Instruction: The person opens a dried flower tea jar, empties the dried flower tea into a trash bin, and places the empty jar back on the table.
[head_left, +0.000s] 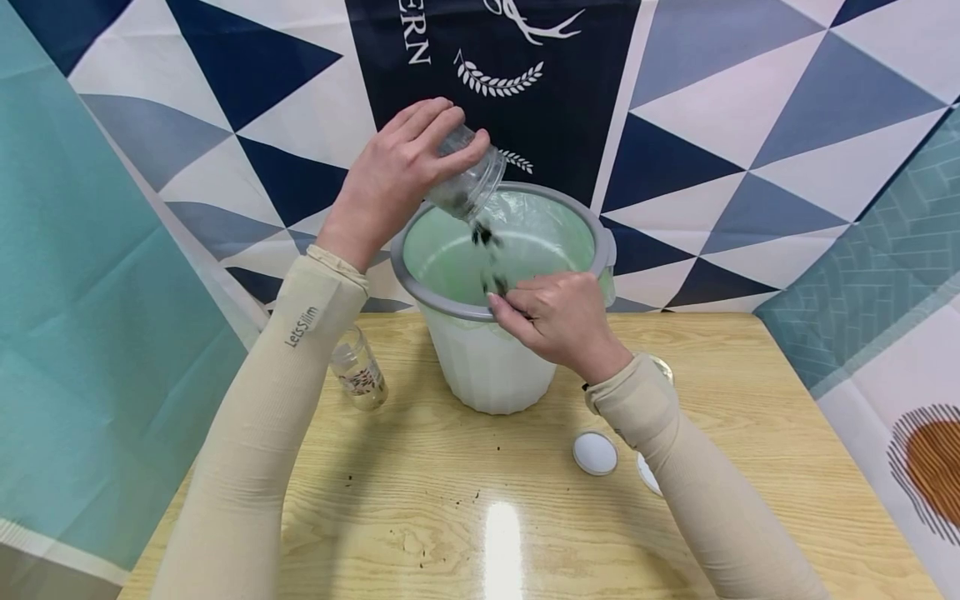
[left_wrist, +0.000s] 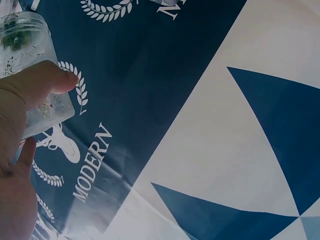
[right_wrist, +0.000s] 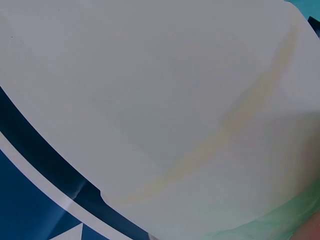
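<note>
My left hand (head_left: pixel 412 162) grips a clear plastic jar (head_left: pixel 457 179), tipped mouth-down over a white trash bin (head_left: pixel 487 367). Dark loose bits (head_left: pixel 486 236) fall from its mouth into the bin, which has a grey rim (head_left: pixel 412 279) and a pale green liner (head_left: pixel 540 233). In the left wrist view, small flecks cling inside the jar (left_wrist: pixel 37 55) beside the thumb. With curled fingers, my right hand (head_left: pixel 558 317) holds the near right side of the bin's rim. The right wrist view is filled by the bin's white wall (right_wrist: pixel 125 100), with green liner (right_wrist: pixel 270 220) at lower right.
Left of the bin, a second clear jar (head_left: pixel 360 371) with a printed label stands on the wooden table (head_left: pixel 420 517). White round lids (head_left: pixel 595 453) lie at the right, one partly behind the right sleeve. Dark crumbs are scattered in front. A patterned cloth (head_left: pixel 690 108) hangs behind the bin.
</note>
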